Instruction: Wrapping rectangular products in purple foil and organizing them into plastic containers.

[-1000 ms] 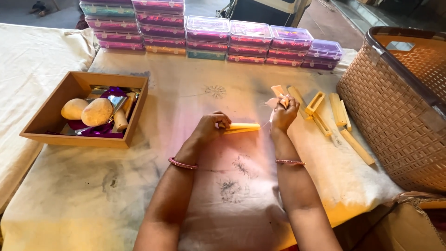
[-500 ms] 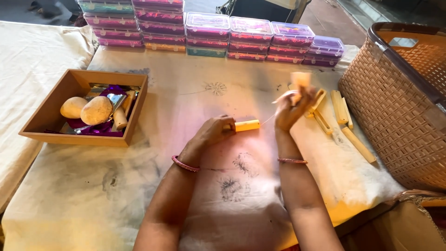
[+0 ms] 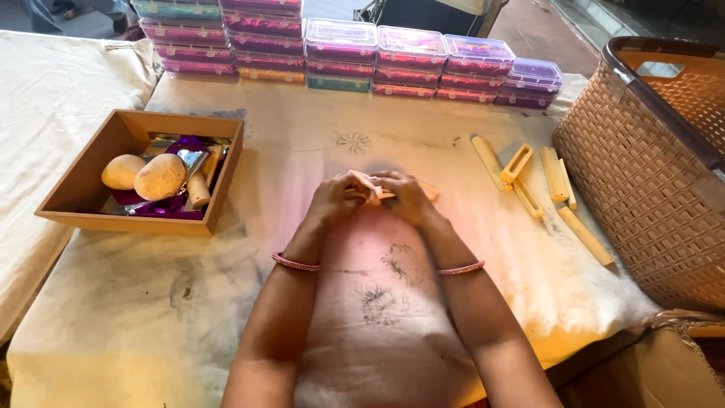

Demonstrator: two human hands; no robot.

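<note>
My left hand (image 3: 337, 199) and my right hand (image 3: 408, 196) meet at the middle of the cloth-covered table (image 3: 226, 302). Together they grip a small pale wooden piece (image 3: 371, 187), with a yellowish end (image 3: 430, 191) showing past my right fingers. A pink bangle sits on each wrist. Several pale wooden sticks (image 3: 540, 185) lie on the cloth to the right of my hands.
A wooden tray (image 3: 75, 215) at the left holds two rounded tan lumps, a small wooden peg and purple foil. Stacks of purple-lidded clear boxes (image 3: 408, 64) line the far edge. A woven plastic basket (image 3: 649, 174) stands at the right. A cardboard box (image 3: 672, 370) sits at the lower right.
My right hand, which was raised toward the sticks, has come back left and joined my left hand on the wooden piece. My view has shifted slightly closer.
</note>
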